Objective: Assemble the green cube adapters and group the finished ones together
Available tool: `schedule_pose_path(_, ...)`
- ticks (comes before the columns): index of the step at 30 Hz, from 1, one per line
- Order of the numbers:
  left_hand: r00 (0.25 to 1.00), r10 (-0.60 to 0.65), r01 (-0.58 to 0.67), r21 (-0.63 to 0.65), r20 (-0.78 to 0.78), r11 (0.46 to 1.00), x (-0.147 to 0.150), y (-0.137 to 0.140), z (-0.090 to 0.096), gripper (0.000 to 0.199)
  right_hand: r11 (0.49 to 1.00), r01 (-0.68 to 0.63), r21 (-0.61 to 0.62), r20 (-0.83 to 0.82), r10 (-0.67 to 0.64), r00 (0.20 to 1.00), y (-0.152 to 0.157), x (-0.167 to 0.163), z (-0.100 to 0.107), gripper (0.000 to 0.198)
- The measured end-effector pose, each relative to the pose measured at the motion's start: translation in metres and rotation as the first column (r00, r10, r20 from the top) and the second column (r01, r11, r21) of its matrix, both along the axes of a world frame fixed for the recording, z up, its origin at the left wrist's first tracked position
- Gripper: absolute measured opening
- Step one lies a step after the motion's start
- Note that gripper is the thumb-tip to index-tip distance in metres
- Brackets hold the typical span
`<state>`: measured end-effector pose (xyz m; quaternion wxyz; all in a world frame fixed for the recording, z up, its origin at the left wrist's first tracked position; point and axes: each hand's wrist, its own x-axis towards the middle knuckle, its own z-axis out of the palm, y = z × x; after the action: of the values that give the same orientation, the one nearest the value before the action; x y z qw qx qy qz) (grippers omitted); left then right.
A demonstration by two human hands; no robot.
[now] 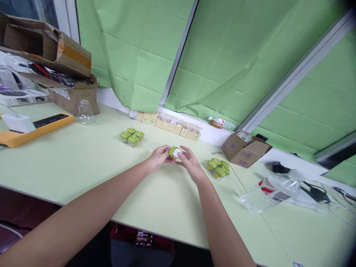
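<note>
Bare forearms (83,213) cross the pale-green tabletop (155,207), and through my feed I see a small, rounded, plastic-looking green-and-white piece (174,152) directly between the left hand (159,158), pinching its green edge, and the right hand (190,161), thumb on its white face, its long axis unclear.

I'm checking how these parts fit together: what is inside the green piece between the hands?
Between the left hand and right hand, the green piece frames a white piece. The right thumb covers part of it; what lies beneath the white surface cannot be seen.
</note>
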<state>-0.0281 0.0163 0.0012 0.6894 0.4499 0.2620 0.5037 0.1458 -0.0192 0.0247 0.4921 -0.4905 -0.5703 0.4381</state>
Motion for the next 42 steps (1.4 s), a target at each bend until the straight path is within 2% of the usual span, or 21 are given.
schedule_pose_path(2,0.999,0.047,-0.047,-0.008,0.025,0.999,-0.003,0.001,0.001,0.025,0.984,0.152,-0.096,0.146,-0.137,0.980,0.003,0.006,-0.004,0.055)
schedule_pose_path(4,0.997,0.066,-0.065,-0.009,0.050,0.998,-0.005,0.002,0.003,0.025,0.957,0.278,-0.086,0.200,-0.257,0.945,0.004,0.010,-0.003,0.052)
schedule_pose_path(6,0.998,0.048,-0.048,0.000,0.052,0.999,-0.005,0.002,0.004,0.025,0.977,0.215,-0.012,0.098,-0.213,0.972,0.002,0.008,0.002,0.049)
schedule_pose_path(8,0.999,0.012,-0.012,0.009,0.033,1.000,-0.004,0.001,0.003,0.025,0.993,0.057,0.102,-0.005,-0.057,0.998,-0.001,0.003,0.005,0.050)
schedule_pose_path(9,1.000,0.001,-0.001,0.010,0.028,1.000,-0.004,0.001,0.003,0.025,0.991,-0.009,0.131,-0.004,0.010,1.000,-0.002,0.001,0.005,0.052)
schedule_pose_path(10,1.000,-0.001,0.000,0.009,0.028,1.000,-0.004,0.001,0.002,0.025,0.992,-0.028,0.125,0.044,0.023,0.999,-0.002,0.000,0.003,0.053)
schedule_pose_path(11,0.999,0.007,-0.007,0.006,0.034,1.000,-0.004,0.001,0.002,0.026,0.995,0.007,0.099,0.131,-0.020,0.991,0.000,0.001,0.000,0.055)
schedule_pose_path(13,0.998,0.044,-0.044,-0.005,0.052,0.999,-0.006,0.001,0.004,0.026,0.978,0.195,0.069,0.329,-0.207,0.921,0.004,0.006,-0.007,0.055)
schedule_pose_path(15,0.996,0.058,-0.058,-0.009,0.066,0.998,-0.007,0.001,0.005,0.026,0.950,0.291,0.113,0.376,-0.312,0.873,0.007,0.011,-0.009,0.052)
schedule_pose_path(16,0.997,0.048,-0.048,-0.007,0.063,0.999,-0.007,0.002,0.006,0.026,0.947,0.289,0.137,0.336,-0.319,0.886,0.007,0.011,-0.007,0.050)
schedule_pose_path(18,0.999,0.016,-0.016,0.007,0.037,1.000,-0.005,0.001,0.005,0.025,0.961,0.204,0.185,0.209,-0.241,0.948,0.003,0.005,0.001,0.047)
schedule_pose_path(20,1.000,-0.017,0.017,0.028,0.009,0.999,-0.003,0.001,0.003,0.025,0.981,0.073,0.181,0.080,-0.089,0.993,-0.004,-0.006,0.011,0.044)
schedule_pose_path(22,0.999,-0.039,0.039,0.046,-0.009,0.998,-0.001,0.000,0.000,0.026,0.990,-0.029,0.140,0.050,0.022,0.999,-0.010,-0.015,0.016,0.042)
schedule_pose_path(24,0.999,-0.040,0.042,0.052,-0.030,0.998,0.000,0.001,-0.002,0.028,0.992,-0.080,0.095,0.080,0.072,0.994,-0.012,-0.019,0.017,0.042)
schedule_pose_path(28,0.997,-0.020,0.023,0.050,-0.069,0.998,-0.001,0.002,-0.003,0.034,0.991,-0.111,0.075,0.073,0.105,0.992,-0.012,-0.019,0.011,0.043)
schedule_pose_path(35,0.996,-0.078,0.082,-0.075,0.047,0.994,0.000,-0.002,0.000,0.038,0.993,-0.043,0.108,-0.022,0.046,0.999,-0.009,-0.021,0.007,0.045)
schedule_pose_path(42,0.998,-0.064,0.066,-0.127,0.023,0.990,-0.005,-0.010,0.010,0.036,0.987,-0.002,0.160,0.049,-0.006,0.999,-0.010,-0.030,0.005,0.051)
